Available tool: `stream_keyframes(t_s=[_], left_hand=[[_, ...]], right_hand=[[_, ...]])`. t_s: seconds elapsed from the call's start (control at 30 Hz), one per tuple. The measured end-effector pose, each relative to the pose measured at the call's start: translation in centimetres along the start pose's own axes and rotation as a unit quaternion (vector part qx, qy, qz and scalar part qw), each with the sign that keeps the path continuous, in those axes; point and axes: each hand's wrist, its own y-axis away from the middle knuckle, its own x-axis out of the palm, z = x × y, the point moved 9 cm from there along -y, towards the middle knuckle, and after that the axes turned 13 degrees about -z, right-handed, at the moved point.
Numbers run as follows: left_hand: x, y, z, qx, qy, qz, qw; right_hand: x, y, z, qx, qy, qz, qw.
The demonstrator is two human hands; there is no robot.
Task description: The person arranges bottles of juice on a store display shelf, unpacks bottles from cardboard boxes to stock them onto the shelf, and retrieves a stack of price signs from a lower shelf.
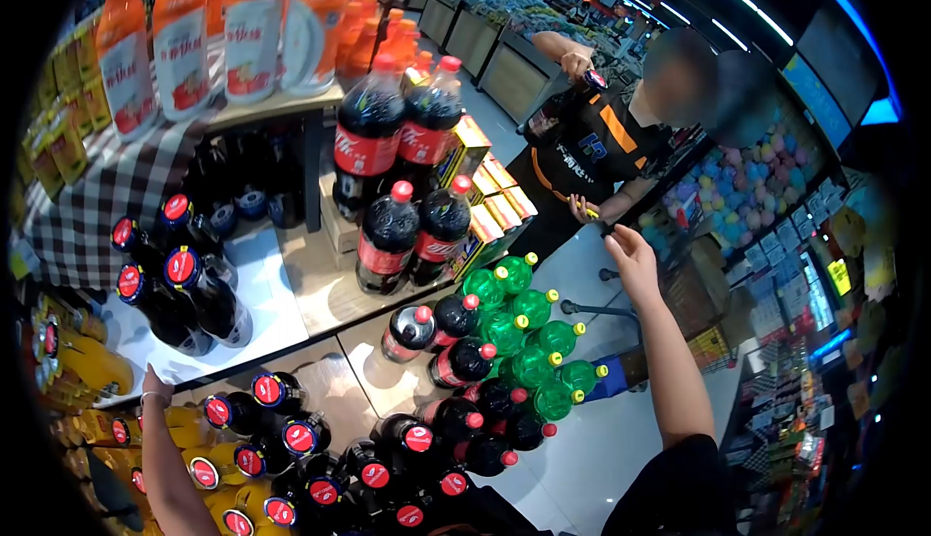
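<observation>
My left hand [158,387] is at the front edge of the white shelf board [262,274], a finger stretched out and nothing seen in it. Just beyond it, several dark glass bottles [199,293] with red-and-blue caps stand upright on the board. My right hand [632,262] reaches out toward a co-worker, fingers bent together; a small dark thing seems to be at the fingertips, too small to make out. Close to it, the co-worker's hand [582,208] holds something small and yellow. The co-worker's other hand [576,63] grips a dark bottle [553,114].
Cola bottles [388,235] stand on the wooden shelf, with green soda bottles [533,342] below and to the right. Large orange-drink bottles [179,41] line the upper left shelf. More capped dark bottles [373,468] and yellow juice bottles [204,473] crowd the front.
</observation>
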Motion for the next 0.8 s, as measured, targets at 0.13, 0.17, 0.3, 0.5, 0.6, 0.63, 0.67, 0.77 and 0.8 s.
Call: stream_keyframes(t_s=[0.13, 0.17, 0.3, 0.5, 0.6, 0.63, 0.67, 0.77, 0.8], left_hand=[[-6.1, 5.4, -2.0, 0.029, 0.072, -0.060, 0.995], [-7.2, 7.1, -2.4, 0.045, 0.074, -0.054, 0.995], [-7.3, 12.2, -3.8, 0.059, 0.200, -0.012, 0.978], [-15.6, 28.0, -12.7, 0.087, 0.119, -0.019, 0.989], [-17.4, 31.0, -12.9, 0.097, 0.150, -0.028, 0.983], [-18.3, 31.8, -12.7, 0.089, 0.153, -0.031, 0.984], [-18.9, 32.5, -12.5, 0.086, 0.157, -0.033, 0.983], [-20.0, 33.7, -10.8, 0.089, 0.186, -0.041, 0.978], [-20.2, 33.9, -10.2, 0.096, 0.191, -0.045, 0.976]], right_hand=[[1.5, -7.1, -6.1, -0.024, -0.037, -0.039, 0.998], [1.7, -8.5, -6.6, 0.007, -0.042, -0.036, 0.998], [-0.1, -13.9, -2.8, 0.019, 0.007, -0.092, 0.996], [1.2, -22.9, -2.2, -0.085, -0.055, -0.164, 0.981], [2.0, -25.8, -5.6, -0.049, -0.192, -0.168, 0.966], [2.0, -25.6, -5.1, -0.087, -0.264, -0.142, 0.950], [1.7, -25.2, -5.0, -0.130, -0.279, -0.145, 0.940], [0.4, -22.2, -4.6, -0.166, -0.244, -0.171, 0.940], [-0.4, -20.6, -4.0, -0.172, -0.219, -0.177, 0.944]])
